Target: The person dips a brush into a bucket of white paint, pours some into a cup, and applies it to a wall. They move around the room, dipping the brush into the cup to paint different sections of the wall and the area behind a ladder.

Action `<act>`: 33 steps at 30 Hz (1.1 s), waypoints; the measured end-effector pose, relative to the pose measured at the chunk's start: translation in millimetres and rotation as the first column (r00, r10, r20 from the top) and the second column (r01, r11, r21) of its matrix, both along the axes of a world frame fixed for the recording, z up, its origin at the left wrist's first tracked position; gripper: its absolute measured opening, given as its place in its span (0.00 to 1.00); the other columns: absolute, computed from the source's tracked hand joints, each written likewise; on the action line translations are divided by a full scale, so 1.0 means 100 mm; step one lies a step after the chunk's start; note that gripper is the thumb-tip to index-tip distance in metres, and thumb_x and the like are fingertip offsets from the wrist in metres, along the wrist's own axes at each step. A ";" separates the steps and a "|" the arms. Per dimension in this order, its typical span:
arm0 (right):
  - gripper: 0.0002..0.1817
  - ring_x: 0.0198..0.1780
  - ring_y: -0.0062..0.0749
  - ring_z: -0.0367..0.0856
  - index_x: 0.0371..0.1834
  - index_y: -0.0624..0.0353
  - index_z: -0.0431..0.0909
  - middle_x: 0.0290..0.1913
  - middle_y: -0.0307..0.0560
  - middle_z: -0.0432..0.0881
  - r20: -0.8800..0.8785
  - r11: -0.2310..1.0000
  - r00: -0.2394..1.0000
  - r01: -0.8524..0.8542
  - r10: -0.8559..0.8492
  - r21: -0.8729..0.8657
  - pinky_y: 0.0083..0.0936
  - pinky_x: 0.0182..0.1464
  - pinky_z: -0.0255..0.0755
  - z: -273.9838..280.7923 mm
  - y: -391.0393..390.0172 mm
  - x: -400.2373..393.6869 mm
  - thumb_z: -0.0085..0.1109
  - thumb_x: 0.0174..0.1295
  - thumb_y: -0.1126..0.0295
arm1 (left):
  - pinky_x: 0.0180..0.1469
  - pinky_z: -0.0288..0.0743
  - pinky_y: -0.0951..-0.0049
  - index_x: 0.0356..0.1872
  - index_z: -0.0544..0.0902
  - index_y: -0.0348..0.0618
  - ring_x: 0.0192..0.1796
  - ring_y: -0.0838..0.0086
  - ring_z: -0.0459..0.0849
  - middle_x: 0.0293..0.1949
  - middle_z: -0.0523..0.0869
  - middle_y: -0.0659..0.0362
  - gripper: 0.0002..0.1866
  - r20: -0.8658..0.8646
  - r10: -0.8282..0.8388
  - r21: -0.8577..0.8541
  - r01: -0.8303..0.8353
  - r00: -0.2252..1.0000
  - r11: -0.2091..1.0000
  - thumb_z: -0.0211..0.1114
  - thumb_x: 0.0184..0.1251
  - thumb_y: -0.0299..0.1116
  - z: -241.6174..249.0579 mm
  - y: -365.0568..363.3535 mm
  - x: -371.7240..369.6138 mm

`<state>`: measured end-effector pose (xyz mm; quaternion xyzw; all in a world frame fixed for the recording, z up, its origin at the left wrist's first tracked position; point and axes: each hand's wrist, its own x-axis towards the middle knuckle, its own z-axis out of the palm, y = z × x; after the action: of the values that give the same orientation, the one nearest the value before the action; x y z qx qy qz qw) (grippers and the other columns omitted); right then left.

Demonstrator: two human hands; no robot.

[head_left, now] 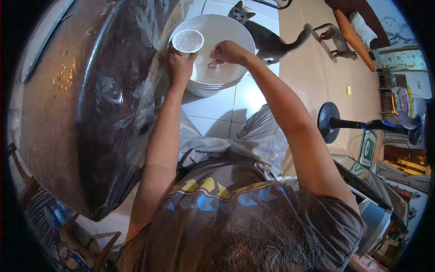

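My left hand point(181, 65) is wrapped round a small white bowl point(188, 41), held upright over the left rim of a big white bucket point(210, 85). The bowl's inside looks pale, and I cannot make out its contents. Over the bucket's opening, my right hand point(230, 52) is closed with its fingers curled inward. Something small and pinkish-white shows just below those fingers, too blurred to name. The bottom of the bucket is partly hidden by my hands.
A grey cat point(263, 38) stands against the bucket's right side. Another cat point(340, 38) is farther right on the tan floor covering point(312, 77). Plastic-wrapped brown furniture point(81, 113) borders my left. A standing fan point(330, 122) is at the right.
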<state>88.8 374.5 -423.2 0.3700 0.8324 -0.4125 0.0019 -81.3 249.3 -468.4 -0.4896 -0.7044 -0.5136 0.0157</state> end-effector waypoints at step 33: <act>0.18 0.24 0.22 0.75 0.37 0.64 0.81 0.26 0.41 0.80 -0.673 0.766 0.370 0.375 -0.640 -0.522 0.21 0.26 0.67 0.94 -0.13 0.59 0.54 0.75 0.58 | 0.65 0.66 0.53 0.63 0.73 0.39 0.57 0.53 0.81 0.54 0.84 0.47 0.43 -0.095 0.002 -0.115 -0.013 0.995 0.993 0.83 0.42 0.40 0.24 -0.10 0.07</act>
<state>148.3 361.2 -329.1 0.3681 0.5059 -0.6279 -0.4628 -74.1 239.6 -444.3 -0.5109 -0.7334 -0.4480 0.0228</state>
